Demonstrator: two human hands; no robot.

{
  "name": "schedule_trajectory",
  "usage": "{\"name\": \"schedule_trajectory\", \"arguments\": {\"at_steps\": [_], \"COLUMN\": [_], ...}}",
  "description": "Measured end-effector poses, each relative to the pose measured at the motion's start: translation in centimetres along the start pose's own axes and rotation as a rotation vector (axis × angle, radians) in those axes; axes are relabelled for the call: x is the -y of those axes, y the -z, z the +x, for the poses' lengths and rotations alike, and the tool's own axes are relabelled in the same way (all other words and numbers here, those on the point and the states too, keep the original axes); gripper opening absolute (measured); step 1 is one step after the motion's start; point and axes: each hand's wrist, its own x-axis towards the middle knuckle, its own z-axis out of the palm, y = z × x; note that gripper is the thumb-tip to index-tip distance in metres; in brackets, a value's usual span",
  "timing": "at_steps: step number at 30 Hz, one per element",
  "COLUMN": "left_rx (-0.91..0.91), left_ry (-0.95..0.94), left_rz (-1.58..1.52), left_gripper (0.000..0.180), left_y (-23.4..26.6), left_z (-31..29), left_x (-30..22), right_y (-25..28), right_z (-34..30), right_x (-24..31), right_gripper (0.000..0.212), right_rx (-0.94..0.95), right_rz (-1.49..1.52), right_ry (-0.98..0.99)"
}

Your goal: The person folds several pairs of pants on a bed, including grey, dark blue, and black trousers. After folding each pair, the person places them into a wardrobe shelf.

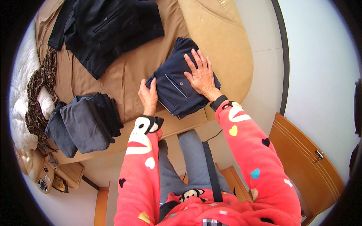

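Navy trousers (166, 90): folded; right hand (202, 77) flat atop, fingers spread; left hand (148, 96) half-curled at left edge, hold unclear. Left of trousers: dark stack (86, 124), folded. Beyond trousers: black garment (113, 28), unfolded.

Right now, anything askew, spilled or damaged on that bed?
No spill or damage visible. The leopard-print cloth lies crumpled at the left, and the black trousers sprawl loosely, unlike the folded navy trousers and the folded stack.

our bare right hand (203, 80) lies palm-down, fingers (197, 59) spread; left of them, our bare left hand (148, 97) points forward.
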Motion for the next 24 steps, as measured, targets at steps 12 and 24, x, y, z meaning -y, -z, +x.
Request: {"name": "schedule_trajectory", "arguments": {"at_steps": [12,24], "left_rx": [-0.028,0.374], "left_ry": [0.183,0.682], "left_rz": [0.183,-0.705], "left_gripper": [0.066,0.065], "left_y": [-1.1,-2.4], "left_z": [-2.0,-11.1], "left_x": [3.7,1.1], "right_y": [-3.2,1.6], "right_z": [2.1,-4.6], "right_x": [-1.7,-8.1], "right_gripper": [0.065,0.070], "right_rx": [-0.042,0.467], "right_rz": [0.065,1.188], "right_ry": [0.198,-0.625]}}
